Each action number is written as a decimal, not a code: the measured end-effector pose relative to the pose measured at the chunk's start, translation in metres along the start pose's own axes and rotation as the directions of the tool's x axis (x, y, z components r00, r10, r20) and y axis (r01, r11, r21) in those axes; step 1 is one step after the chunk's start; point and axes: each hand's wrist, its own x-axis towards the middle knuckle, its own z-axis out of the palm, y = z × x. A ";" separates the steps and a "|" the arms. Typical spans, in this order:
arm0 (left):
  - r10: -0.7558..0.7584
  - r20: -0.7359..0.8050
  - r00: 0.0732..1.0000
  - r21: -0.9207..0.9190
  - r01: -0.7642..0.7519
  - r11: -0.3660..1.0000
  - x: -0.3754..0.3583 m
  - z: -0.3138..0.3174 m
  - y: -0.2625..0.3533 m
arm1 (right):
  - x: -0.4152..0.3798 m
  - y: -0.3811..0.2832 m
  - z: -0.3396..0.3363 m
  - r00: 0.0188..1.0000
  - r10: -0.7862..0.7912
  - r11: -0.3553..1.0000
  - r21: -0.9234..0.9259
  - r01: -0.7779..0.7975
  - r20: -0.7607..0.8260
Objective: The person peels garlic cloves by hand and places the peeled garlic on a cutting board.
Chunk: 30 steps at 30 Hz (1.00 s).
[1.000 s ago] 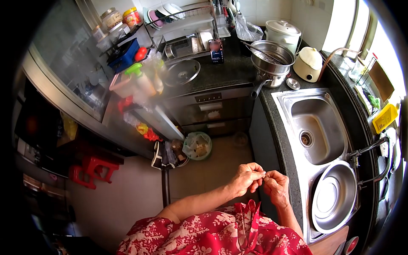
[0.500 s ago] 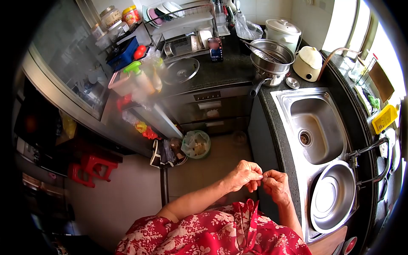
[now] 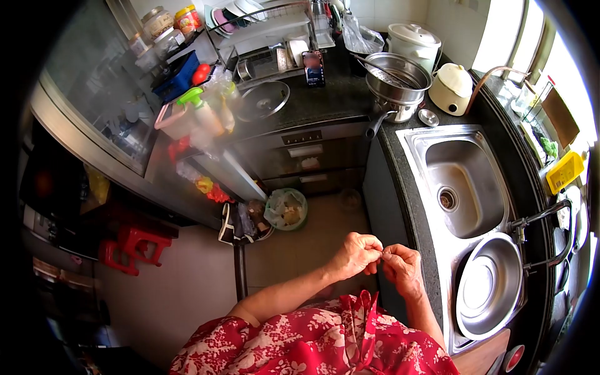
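My left hand and my right hand meet in front of my red floral apron. Thumb and fingers of each are pinched together, with the fingertips nearly touching. Whatever sits between them is too small to make out. Both hands hover above the floor, just left of the counter edge. To their right, a steel basin rests tilted in the near sink bowl, under the faucet.
An empty sink bowl lies beyond the basin. Farther back stand a steel steamer pot, a cream cooker and a glass lid. A lined trash bin is on the floor, and a red stool stands at left.
The view has shifted very slightly. Both hands stay pinched together in almost the same place, having moved a little up and left in the view.
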 end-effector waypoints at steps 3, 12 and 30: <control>0.055 -0.006 0.998 0.095 -0.054 0.994 -0.004 0.002 0.006 | 0.002 0.002 0.000 1.000 -0.010 1.000 0.009 0.010 0.000; -0.059 0.116 0.991 -0.634 0.120 0.764 0.008 -0.026 -0.003 | 0.011 0.017 -0.014 0.999 -0.021 0.780 0.626 -0.010 0.042; -0.117 0.270 0.956 -0.338 0.208 0.918 0.024 -0.017 -0.007 | -0.046 0.068 -0.016 0.987 0.027 0.787 0.612 0.078 -0.160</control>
